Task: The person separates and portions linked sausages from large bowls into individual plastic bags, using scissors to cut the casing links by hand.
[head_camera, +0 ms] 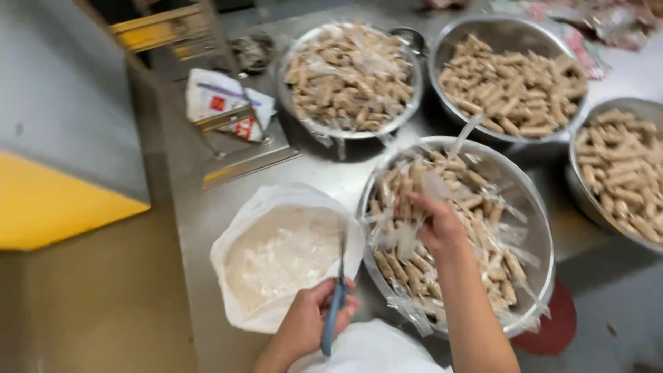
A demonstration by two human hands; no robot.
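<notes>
The fingers [323,295] of the left hand [314,318] are curled shut around the blue handles of a pair of scissors [336,297], whose thin metal blades point up and away, over the near edge of a white plastic bag [238,238] that lies open on the steel table [200,214] and is filled with pale, crumpled scraps of clear film. Just to the right, the right hand [435,224] reaches into the nearest round steel bowl [542,228], its fingers closed on a clear plastic wrapper [414,200] pulled up from the heap; the motion blur hides exactly how the fingertips pinch it. That bowl holds tan, finger-shaped rolls [407,266] sealed in clear packets, piled loosely and touching one another. A dark red round thing [556,324] shows under the bowl's near right rim. Farther along the table stand three more steel bowls: one on the left [349,76] with wrapped rolls, one in the middle [511,79] and one at the right edge [618,169] with bare rolls. Beyond the bag, a printed white packet [224,103] lies near a metal bracket.
</notes>
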